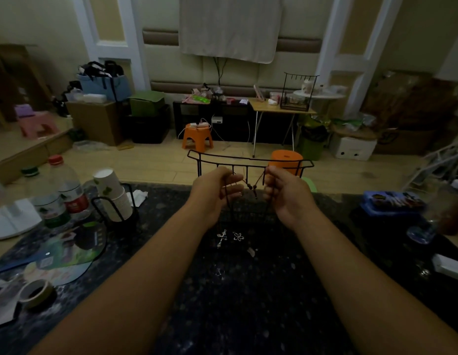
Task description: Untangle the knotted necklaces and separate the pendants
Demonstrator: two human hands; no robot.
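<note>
- Dim room; dark speckled bench [248, 303]. Bottles [66, 190] and paper cups [112, 193] at left, wire rack [248, 162] at far edge.
- Left hand [217, 193] raised, fingers curled on necklace cords [251, 187]; right hand [284, 193] likewise clamped.
- Pendants [230, 237] dangle below, between the wrists.
- Bottle label writing unreadable.

A black tabletop cloth speckled with pale flecks [248, 303] lies under dark brown corded necklaces strung with small dark red-brown beads [251, 187] and two silvery metal pendants [230, 237]. The thin wire hanging rack [248, 160] is black. A squat plastic stool [197, 135] is bright orange, and the clear plastic bottle has a red cap and red label [69, 190].
</note>
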